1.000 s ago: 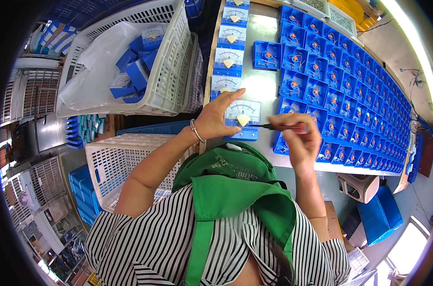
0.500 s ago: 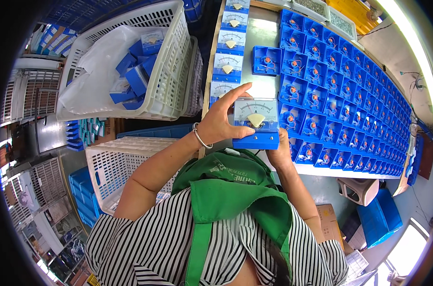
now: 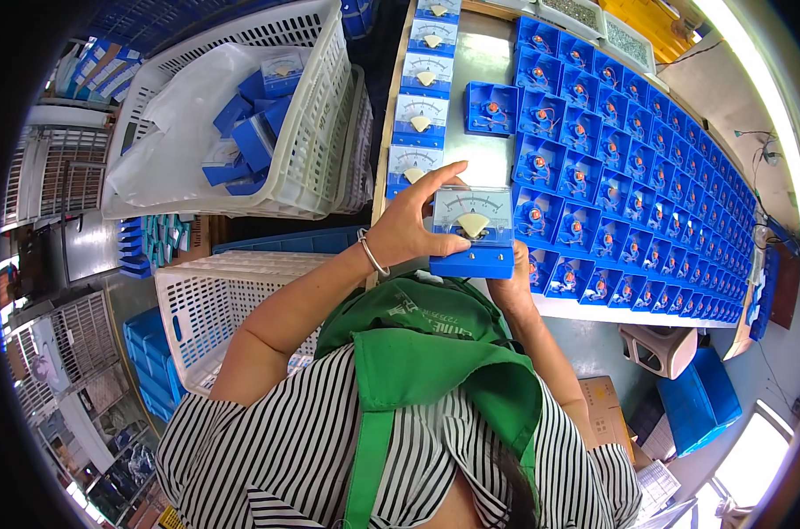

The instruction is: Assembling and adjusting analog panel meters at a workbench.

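A blue analog panel meter [image 3: 472, 231], with a clear window, a curved scale and a cream fan-shaped piece, is held up in front of me. My left hand [image 3: 410, 227] grips its left side, thumb on the lower front and index finger stretched past the top edge. At the lower right corner, my right hand [image 3: 512, 275] sits partly behind the meter; its fingers are mostly hidden, so what they hold cannot be seen. Along the table's left edge stands a column of similar meters [image 3: 420, 120]. One open blue case [image 3: 491, 108] with an orange-centred part lies beyond the held meter.
Rows of open blue cases [image 3: 580, 134] with wired parts cover the table's right side. A white crate [image 3: 316, 132] at the left holds a plastic bag and several meters. Below it stands another white crate [image 3: 215, 291]. Trays of small parts [image 3: 629, 42] sit at the far edge.
My view has shifted slightly. The meter stays in my left hand at nearly the same place, and my right hand remains by its lower right corner.
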`<state>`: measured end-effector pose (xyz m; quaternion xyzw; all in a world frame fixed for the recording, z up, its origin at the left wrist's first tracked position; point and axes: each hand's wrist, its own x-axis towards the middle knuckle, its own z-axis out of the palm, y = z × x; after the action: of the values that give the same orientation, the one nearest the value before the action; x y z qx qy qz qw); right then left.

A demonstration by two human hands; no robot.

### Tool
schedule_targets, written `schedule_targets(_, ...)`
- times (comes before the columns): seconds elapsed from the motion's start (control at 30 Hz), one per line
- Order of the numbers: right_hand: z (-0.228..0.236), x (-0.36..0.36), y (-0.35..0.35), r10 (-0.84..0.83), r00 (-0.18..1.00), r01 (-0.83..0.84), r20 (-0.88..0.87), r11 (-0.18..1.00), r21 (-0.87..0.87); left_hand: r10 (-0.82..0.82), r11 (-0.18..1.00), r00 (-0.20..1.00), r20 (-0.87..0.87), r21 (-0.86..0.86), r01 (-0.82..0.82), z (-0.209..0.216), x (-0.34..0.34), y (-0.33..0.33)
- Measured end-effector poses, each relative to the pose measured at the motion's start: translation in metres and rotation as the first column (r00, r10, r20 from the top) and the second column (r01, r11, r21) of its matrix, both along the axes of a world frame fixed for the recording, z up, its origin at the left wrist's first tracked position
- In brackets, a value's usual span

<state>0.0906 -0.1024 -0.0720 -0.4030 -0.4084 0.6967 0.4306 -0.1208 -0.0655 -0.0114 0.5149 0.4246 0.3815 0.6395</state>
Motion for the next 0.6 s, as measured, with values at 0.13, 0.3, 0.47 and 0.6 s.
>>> schedule_targets(0.13,0.001,0.000,-0.002,0.002,1.000,-0.002,0.030,1.000,0.018,0.008,0.996,1.000,-0.012,0.085,-0.007,-0.003,0.000,-0.001)
schedule_targets(0.3,0.002,-0.001,-0.002,-0.002,1.000,0.002,0.006,1.000,-0.014,0.005,0.998,1.000,-0.001,0.070,-0.005,-0.003,0.001,-0.002)
schedule_targets(0.47,-0.008,0.002,-0.003,0.022,0.997,-0.024,-0.079,0.999,-0.029,-0.001,0.997,1.000,-0.017,0.080,0.002,-0.006,0.001,-0.002)
schedule_targets(0.6,-0.009,-0.002,-0.006,-0.027,0.994,0.023,-0.103,0.999,-0.048,0.004,0.996,1.000,-0.021,0.086,-0.002,-0.006,0.000,-0.001)
